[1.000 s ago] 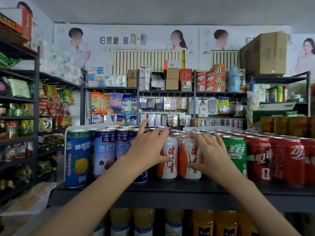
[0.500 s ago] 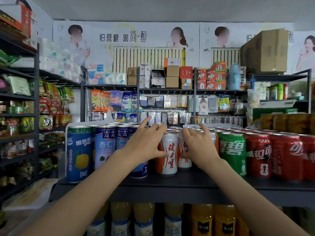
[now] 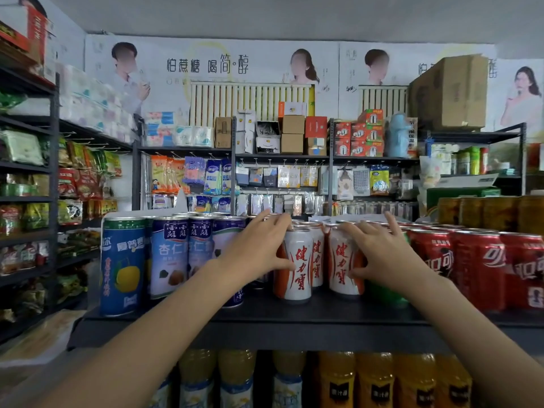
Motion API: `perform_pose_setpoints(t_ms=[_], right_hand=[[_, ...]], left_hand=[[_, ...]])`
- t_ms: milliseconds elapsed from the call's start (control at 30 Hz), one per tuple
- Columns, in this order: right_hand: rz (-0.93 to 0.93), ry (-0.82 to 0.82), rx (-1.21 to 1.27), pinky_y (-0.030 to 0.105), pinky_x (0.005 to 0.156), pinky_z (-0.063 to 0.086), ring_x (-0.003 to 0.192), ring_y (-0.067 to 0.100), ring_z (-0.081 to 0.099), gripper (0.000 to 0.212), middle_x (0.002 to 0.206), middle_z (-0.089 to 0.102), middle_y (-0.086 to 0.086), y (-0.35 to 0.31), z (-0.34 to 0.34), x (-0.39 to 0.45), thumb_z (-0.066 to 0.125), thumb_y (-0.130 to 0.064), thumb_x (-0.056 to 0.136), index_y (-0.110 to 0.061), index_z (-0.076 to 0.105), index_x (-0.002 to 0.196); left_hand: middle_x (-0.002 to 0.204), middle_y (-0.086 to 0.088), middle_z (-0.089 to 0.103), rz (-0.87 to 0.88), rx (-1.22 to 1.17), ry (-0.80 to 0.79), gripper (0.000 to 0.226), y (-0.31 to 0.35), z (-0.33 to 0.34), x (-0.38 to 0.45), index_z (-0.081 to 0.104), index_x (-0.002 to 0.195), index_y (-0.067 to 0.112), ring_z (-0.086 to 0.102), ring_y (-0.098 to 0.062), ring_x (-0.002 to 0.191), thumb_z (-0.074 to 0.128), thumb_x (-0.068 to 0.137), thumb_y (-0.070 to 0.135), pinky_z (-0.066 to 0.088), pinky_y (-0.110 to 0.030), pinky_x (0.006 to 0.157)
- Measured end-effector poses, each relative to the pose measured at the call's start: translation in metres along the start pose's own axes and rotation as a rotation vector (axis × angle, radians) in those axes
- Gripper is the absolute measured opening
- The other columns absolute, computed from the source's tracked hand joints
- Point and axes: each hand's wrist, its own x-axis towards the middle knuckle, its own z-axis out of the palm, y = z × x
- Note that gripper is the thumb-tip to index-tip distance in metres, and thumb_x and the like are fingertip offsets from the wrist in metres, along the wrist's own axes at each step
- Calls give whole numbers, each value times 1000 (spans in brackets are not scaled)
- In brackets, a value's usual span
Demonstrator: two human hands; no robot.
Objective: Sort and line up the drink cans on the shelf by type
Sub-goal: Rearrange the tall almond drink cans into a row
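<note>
Shop shelving fills the view, with posters across the back wall and racks of snacks and boxed goods on every side; nearest is the dark drinks shelf (image 3: 323, 315), carrying rows of cans at about chest height. Along it from the left stand a tall blue pomelo-drink can (image 3: 122, 266), several blue almond-milk cans (image 3: 169, 257), then the white-and-orange cans in the middle, a green can (image 3: 385, 293) mostly hidden behind the right wrist, and red cola cans (image 3: 477, 269) out to the right edge. Below, bottles of yellow and orange juice (image 3: 338, 381) line the lower shelf. The left hand (image 3: 259, 251) grips the front left white-and-orange can (image 3: 295, 266), thumb on its face and fingers curled over the rim. The right hand (image 3: 379, 254) grips the right white-and-orange can (image 3: 343, 260) the same way; a third can of that kind stands between and just behind them. These full aluminium cans are probably fairly heavy, stiff yet dentable, and smooth enough to slip, so holding around the mid-body and sliding them along the shelf seems safest.
</note>
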Motion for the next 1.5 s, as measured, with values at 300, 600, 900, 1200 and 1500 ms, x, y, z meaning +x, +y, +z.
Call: perform_pose_setpoints(t_ms=[300,600,900,1200,1500], right_hand=[[-46,66,-70,35,107,-21,127,10,43,66,134,48,-6,10,5,5,56,-45,86,-19,21,135],[-94,236,533,31,114,15,100,0,50,30,118,59,-10,-16,-29,32,59,-30,88,-21,54,116],[-246,-44,485,34,95,43,116,21,51,51,128,54,3,-88,-22,98,67,-18,81,-19,48,128],[-135,67,405,29,62,43,81,23,53,14,87,56,6,-96,-5,128,64,-5,79,-11,51,81],[-152,16,460,25,69,38,81,19,51,35,93,61,8,-120,2,160,65,-1,79,-21,40,64]], left_hand=[[143,2,37,127,-70,106,63,20,17,9,32,129,16,13,-17,140,62,82,44,-5,-17,105],[137,8,47,74,35,220,55,-32,-31,0,35,132,26,38,-9,130,46,86,53,-17,-24,106],[110,13,65,-35,-125,-121,25,-90,-61,-3,68,100,23,58,-2,102,49,91,39,16,-33,114],[113,-1,57,-74,-118,-381,47,-89,-60,5,44,100,22,55,-19,102,73,72,47,46,-34,85],[109,2,56,-41,-165,-314,45,-96,-57,2,42,91,28,54,-18,101,77,67,45,46,-40,89]])
